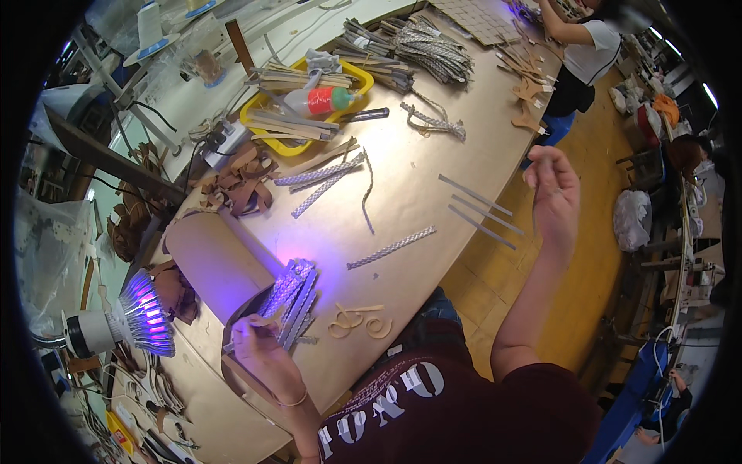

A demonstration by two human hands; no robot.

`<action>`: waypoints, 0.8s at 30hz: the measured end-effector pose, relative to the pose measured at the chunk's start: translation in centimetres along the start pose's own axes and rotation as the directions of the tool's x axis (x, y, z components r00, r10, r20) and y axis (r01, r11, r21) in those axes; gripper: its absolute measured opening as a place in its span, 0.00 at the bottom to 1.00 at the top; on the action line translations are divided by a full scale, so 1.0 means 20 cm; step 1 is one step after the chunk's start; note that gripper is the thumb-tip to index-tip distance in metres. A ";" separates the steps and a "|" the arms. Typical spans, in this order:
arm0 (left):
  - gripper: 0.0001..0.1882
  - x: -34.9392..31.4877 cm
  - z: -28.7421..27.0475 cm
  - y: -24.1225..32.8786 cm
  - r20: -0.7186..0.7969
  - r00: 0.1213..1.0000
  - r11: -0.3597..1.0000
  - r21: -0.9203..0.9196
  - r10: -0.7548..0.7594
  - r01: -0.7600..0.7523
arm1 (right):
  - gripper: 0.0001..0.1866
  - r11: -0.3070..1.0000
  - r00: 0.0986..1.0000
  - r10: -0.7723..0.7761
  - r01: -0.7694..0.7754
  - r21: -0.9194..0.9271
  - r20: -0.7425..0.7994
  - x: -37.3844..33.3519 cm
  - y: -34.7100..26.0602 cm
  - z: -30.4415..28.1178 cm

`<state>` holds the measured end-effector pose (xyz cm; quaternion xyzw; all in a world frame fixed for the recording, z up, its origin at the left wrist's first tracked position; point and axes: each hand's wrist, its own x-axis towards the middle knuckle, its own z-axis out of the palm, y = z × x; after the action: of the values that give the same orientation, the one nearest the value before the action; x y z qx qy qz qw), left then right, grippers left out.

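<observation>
My left hand (267,357) is at the front left of the table, fingers curled together beside a bundle of grey braided straps (295,298). What its fingertips pinch, if anything, I cannot make out. Just behind it stands a brown curved cover, like a half tube (220,251), whose open end faces the straps. My right hand (555,189) is raised past the table's right edge with its fingers pinched together; anything between them is too small to see. Near it, three thin grey strips (481,213) lie side by side at the table edge.
A single braided strap (392,247) and curled tan strips (359,319) lie on the table (421,193). Farther back are a yellow basket (290,147) holding a bottle (318,100), and braided bundles (433,50). A purple-lit lamp (147,313) stands left. Another person (591,50) works at far right.
</observation>
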<state>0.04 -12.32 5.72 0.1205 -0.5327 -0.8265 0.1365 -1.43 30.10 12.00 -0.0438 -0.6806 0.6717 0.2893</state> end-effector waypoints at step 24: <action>0.08 -0.25 -0.03 -0.31 0.551 0.818 0.151 0.805 0.164 -0.573 | 0.49 -0.152 0.893 0.101 -0.422 -0.894 -0.439 0.09 0.61 -0.08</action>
<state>4.28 -8.68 0.05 -0.1018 -0.9446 -0.2769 0.1439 -6.26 33.55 1.03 -0.4521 -0.8872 -0.0124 0.0914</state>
